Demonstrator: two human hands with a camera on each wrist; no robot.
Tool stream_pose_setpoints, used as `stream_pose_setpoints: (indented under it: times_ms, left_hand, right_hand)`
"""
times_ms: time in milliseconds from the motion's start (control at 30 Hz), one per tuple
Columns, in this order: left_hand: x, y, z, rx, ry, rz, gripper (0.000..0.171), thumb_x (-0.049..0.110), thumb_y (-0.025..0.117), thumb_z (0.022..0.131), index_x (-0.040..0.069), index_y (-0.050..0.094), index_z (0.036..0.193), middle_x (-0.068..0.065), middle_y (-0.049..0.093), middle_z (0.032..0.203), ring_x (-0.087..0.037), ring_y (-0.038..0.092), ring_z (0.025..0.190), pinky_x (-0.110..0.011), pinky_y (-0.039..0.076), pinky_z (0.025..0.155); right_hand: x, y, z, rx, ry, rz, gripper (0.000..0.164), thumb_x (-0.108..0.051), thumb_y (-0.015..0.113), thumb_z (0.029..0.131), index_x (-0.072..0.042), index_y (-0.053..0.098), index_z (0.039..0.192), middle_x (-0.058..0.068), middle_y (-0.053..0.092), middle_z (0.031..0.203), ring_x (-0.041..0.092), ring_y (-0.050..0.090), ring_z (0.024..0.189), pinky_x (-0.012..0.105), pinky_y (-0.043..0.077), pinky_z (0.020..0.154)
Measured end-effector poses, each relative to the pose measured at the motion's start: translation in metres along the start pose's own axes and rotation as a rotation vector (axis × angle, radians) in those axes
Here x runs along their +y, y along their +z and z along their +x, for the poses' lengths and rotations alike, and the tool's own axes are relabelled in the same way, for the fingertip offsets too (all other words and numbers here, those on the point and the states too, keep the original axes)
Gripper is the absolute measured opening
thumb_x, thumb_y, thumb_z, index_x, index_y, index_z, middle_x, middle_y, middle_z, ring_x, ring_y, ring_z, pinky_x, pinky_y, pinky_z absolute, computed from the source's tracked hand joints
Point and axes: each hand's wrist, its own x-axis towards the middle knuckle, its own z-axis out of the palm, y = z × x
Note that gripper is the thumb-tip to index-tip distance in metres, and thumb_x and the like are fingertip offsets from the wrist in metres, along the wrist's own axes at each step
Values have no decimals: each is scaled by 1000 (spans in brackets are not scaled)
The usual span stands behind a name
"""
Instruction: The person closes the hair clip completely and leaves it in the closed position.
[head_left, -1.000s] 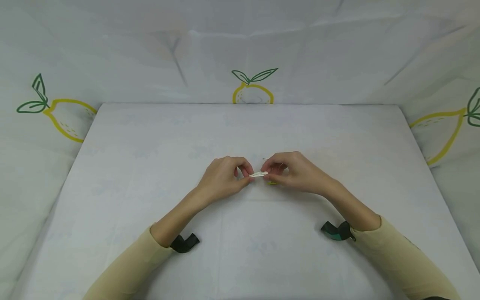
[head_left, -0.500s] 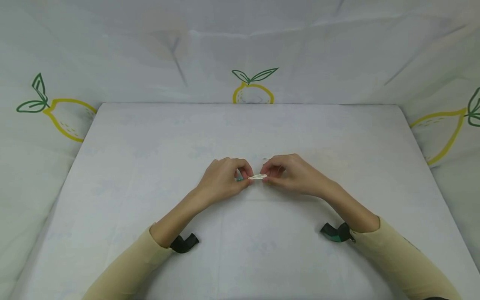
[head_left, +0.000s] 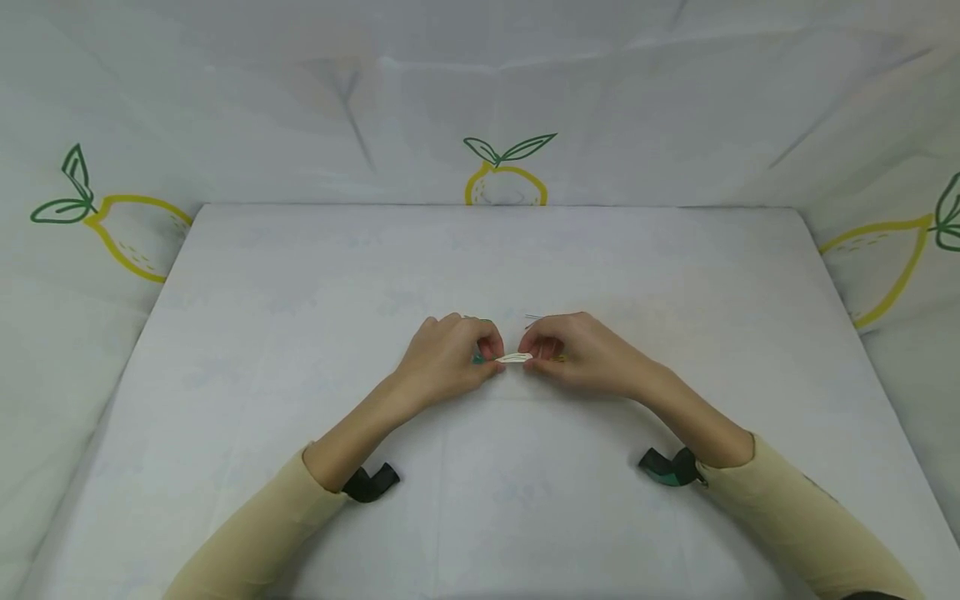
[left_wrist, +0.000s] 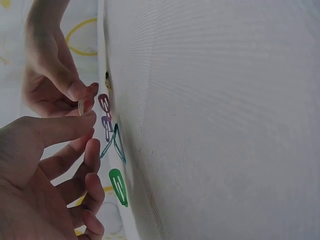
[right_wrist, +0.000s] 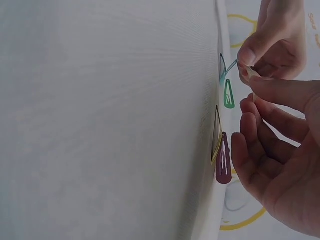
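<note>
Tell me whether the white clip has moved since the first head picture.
Yes, slightly: in the head view, the white clip now appears lower, farther from the table's far edge.

The white clip [head_left: 514, 358] and green clip [left_wrist: 114, 175] look to me like smooth, coated metal. The desk [head_left: 480, 483] wears matt, lightly creased cloth; the drape [head_left: 637, 108] behind has a faint sheen.

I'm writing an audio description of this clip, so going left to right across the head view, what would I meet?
Left lemon print → black wrist piece → left hand → white snap hair clip → right hand → black-and-green wrist piece → right lemon print.
</note>
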Motion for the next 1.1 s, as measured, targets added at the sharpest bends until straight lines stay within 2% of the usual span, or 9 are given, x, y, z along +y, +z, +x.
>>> stream_pose_setpoints:
  times_ms: [300,867,1100]
  left_hand:
    - [1,1,0,-10,-17,29,15,27,91,88,28,76,85,16,73,79,-9,61,78,-38,44,79]
    - [5,1,0,-18,-37,65,16,27,92,86,27,76,84,14,69,75,-9,59,74,-34,36,73]
    - [6,2,1,-21,-44,89,16,26,92,87,27,76,85,13,66,76,-10,57,76,-35,36,74]
  right_hand:
    - [0,1,1,1,-15,-26,11,-8,80,95,-18,79,100,-12,71,83,3,65,77,24,54,76]
    - [0,3,2,-12,-6,-52,10,-8,80,95,-16,79,101,-10,73,85,5,65,79,28,55,78]
    - [0,3,3,-14,-1,-55,10,-7,80,95,-16,79,100,-10,73,85,5,65,79,28,56,78]
